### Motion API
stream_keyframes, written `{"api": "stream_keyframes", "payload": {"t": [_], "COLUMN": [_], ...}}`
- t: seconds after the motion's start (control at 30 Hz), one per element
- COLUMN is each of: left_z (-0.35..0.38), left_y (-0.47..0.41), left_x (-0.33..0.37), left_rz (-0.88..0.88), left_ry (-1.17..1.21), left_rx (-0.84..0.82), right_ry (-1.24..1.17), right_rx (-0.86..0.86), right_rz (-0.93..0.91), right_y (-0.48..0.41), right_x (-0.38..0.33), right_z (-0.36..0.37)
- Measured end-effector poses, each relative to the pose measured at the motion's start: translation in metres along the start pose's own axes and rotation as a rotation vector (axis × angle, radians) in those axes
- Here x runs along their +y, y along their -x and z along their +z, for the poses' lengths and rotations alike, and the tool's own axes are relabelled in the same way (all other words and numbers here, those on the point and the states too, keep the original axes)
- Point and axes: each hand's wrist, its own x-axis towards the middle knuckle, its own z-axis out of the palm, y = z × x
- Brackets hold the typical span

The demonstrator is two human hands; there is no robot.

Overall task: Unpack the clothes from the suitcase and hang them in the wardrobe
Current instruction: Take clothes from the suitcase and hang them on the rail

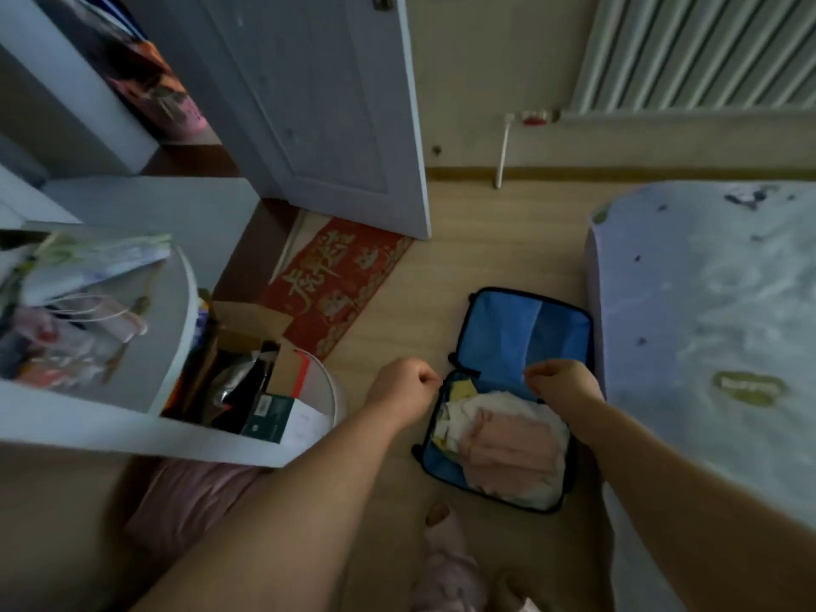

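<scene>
Two fists, left hand and right hand, curled on I cannot tell what, over suitcase at 5 o'clock; clothes fill its 6 o'clock half; I'd expect a one-edged grab to spill the pile.

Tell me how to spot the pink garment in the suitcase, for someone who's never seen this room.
Find the bed on the right; the open suitcase lies on the floor beside it. In its nearer half the pink garment lies on top, the only pink piece among white clothes and a yellow item.
</scene>
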Motion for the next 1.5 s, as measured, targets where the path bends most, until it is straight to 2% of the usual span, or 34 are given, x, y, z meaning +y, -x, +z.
{"api": "stream_keyframes", "payload": {"t": [0.17, 0.3, 0.53, 0.83, 1.17, 1.3, 1.5], "left_z": [0.038, 0.092, 0.182, 0.280, 0.383, 0.408, 0.419], "left_y": [-0.037, -0.058, -0.090, -0.168, -0.235, -0.242, -0.243], "left_x": [-0.029, -0.055, -0.080, -0.105, -0.149, -0.168, -0.189], "left_rz": [-0.080, -0.188, -0.313, -0.343, -0.317, -0.341, -0.348], "left_ry": [0.005, 0.100, 0.237, 0.246, 0.211, 0.232, 0.224], "left_rx": [-0.100, -0.175, -0.190, -0.154, -0.190, -0.216, -0.248], "right_ry": [-0.022, 0.013, -0.006, -0.024, 0.108, 0.004, -0.279], "right_rx": [0.000, -0.019, 0.006, -0.027, -0.149, -0.150, -0.136], "right_rz": [0.165, 0.288, 0.336, 0.418, 0.480, 0.519, 0.629], "right_y": [-0.029, -0.053, -0.109, -0.196, -0.290, -0.306, -0.315], "right_x": [0.052, 0.102, 0.168, 0.264, 0.358, 0.384, 0.396], "right_z": [0.021, 0.035, 0.057, 0.091, 0.135, 0.153, 0.170]}}
